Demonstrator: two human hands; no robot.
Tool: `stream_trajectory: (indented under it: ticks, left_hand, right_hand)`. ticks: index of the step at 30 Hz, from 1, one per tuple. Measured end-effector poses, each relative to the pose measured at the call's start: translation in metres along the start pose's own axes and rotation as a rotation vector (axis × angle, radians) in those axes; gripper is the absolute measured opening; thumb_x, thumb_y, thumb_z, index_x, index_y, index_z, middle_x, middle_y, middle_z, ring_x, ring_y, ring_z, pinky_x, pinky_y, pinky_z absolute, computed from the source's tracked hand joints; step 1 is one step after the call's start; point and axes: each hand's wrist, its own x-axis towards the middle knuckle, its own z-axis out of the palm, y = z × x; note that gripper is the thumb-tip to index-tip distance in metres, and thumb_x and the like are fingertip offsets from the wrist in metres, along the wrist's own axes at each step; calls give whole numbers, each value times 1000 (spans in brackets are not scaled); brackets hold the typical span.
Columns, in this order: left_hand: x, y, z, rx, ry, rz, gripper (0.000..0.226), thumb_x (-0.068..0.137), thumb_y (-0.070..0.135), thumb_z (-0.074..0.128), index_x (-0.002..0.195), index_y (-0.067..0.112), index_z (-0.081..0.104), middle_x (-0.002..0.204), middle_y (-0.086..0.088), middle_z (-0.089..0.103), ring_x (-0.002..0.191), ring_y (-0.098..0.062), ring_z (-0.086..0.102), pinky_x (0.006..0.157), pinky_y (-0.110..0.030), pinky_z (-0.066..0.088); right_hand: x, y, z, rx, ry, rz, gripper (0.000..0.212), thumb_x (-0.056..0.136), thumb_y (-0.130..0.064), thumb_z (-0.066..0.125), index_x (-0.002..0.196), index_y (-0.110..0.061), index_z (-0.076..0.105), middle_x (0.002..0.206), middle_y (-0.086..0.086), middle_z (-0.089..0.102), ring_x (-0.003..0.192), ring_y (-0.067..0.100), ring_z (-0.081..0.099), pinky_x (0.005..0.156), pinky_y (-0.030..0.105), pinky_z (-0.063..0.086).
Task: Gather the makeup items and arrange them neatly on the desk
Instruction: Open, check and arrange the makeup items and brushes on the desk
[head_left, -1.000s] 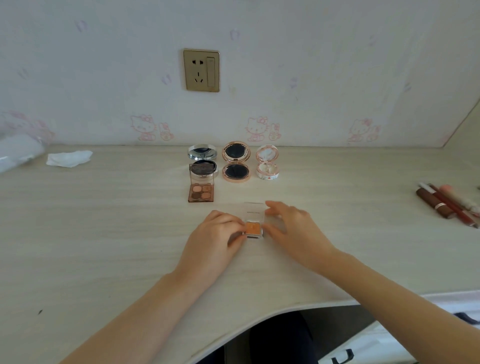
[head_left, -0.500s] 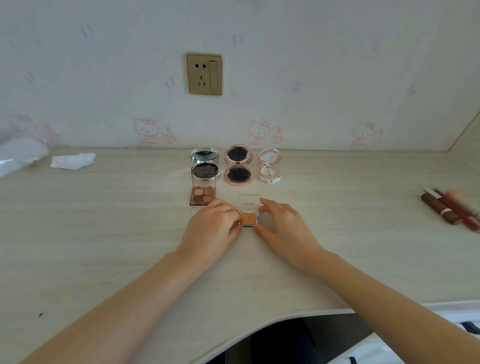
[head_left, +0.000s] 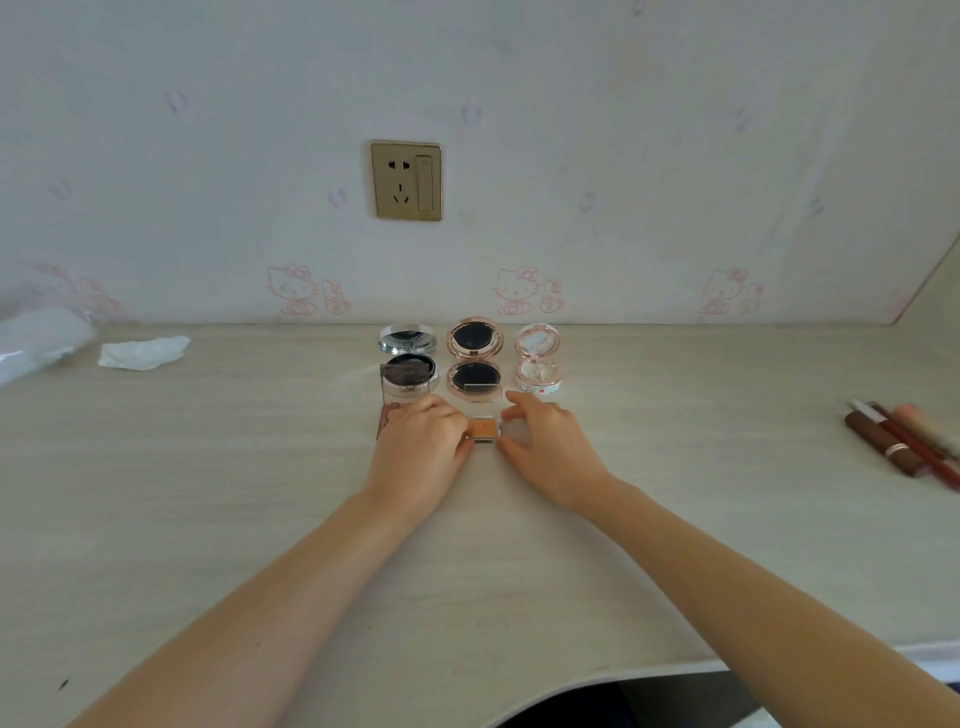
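Both hands are resting low on the pale desk (head_left: 208, 519), working one small piece. The left hand (head_left: 418, 449) and right hand (head_left: 545, 449) are pinching a little orange pan compact (head_left: 484, 430) from either side, fingertips pressed against its edges, its clear lid standing open. Just beyond the fingers, three round compacts are sitting open in a row: silver compact (head_left: 407, 353), rose-gold compact (head_left: 475, 358), pink compact (head_left: 538, 358). A brown eyeshadow palette (head_left: 397, 384) is peeking out past the left knuckles. Well off to the right of the right hand, lip pencils (head_left: 904, 441) are lying together.
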Motion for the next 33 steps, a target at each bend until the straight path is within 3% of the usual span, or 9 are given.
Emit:
stream_trajectory:
  ticks: [5,13,19,28,33]
  left_hand:
    - [6,1,3,4,-47,-56,8,82,24,68,85,18,73,86,5,67,100,-17,57,79,-33,43]
    - [4,6,-3,32,-24,-33,5,75,18,75,78,16,72,79,6,67,90,-20,60,70,-34,48]
    - [4,18,-8,56,-11,80,12,65,15,81,73,16,71,77,8,69,82,-20,64,61,-30,52]
    - [11,88,3,-104,-123,126,24,87,20,62,110,16,69,107,-7,68,113,-23,59,82,-37,50]
    - [18,146,23,-216,-179,223,35,96,24,49,129,18,58,129,-2,59,132,-15,41,97,-28,39]
  right_hand:
    - [3,-2,1,1,20,-1,51,93,-22,56,140,-10,41,128,1,60,123,22,48,100,28,36]
    - [2,-1,1,-2,13,-2,50,93,-23,55,140,-10,42,129,2,60,124,23,48,101,29,37]
    - [-14,15,-13,-104,10,0,46,94,-22,54,138,-11,45,136,6,54,129,23,44,104,30,36]
    - [-79,64,-75,-342,45,83,49,99,-24,43,146,-14,32,149,8,37,143,18,22,109,27,24]
    - [-121,103,-117,-444,86,161,50,99,-28,42,146,-14,32,149,5,38,143,18,23,110,28,26]
